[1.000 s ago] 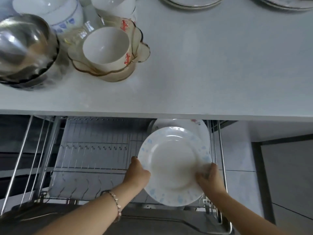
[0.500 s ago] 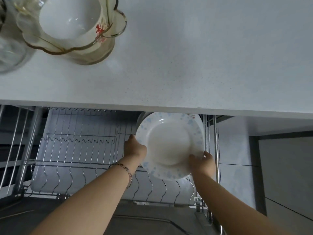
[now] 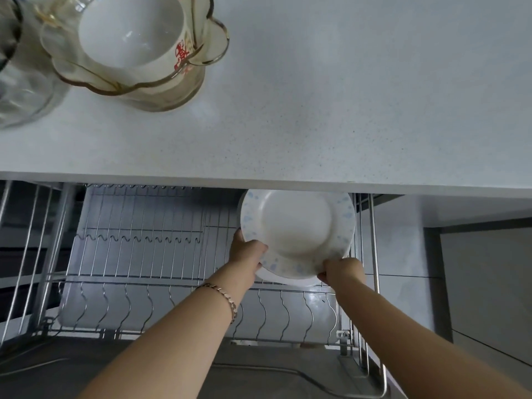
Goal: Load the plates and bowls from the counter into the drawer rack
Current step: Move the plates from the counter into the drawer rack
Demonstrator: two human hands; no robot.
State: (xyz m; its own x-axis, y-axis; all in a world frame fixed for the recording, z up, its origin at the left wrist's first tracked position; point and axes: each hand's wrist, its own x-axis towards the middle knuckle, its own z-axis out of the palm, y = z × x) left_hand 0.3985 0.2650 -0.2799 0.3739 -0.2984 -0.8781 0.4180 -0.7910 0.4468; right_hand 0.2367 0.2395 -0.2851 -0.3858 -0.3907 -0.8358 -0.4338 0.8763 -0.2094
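Observation:
A white plate with pale blue flecks stands nearly upright at the back right of the wire drawer rack, its top edge just under the counter lip. My left hand grips its lower left rim and my right hand grips its lower right rim. Behind it the rim of another white plate shows, standing in the rack. On the white counter, a white bowl with red marks sits inside a scalloped amber glass bowl.
Part of a clear glass bowl shows at the counter's left edge. The rack's wire slots run left of the plates. A steel rail borders the drawer's right side, with grey cabinet fronts beyond.
Both hands have pushed the flecked plate farther back and up, toward the rear of the rack against the other plate. My view has shifted closer, so less of the counter shows.

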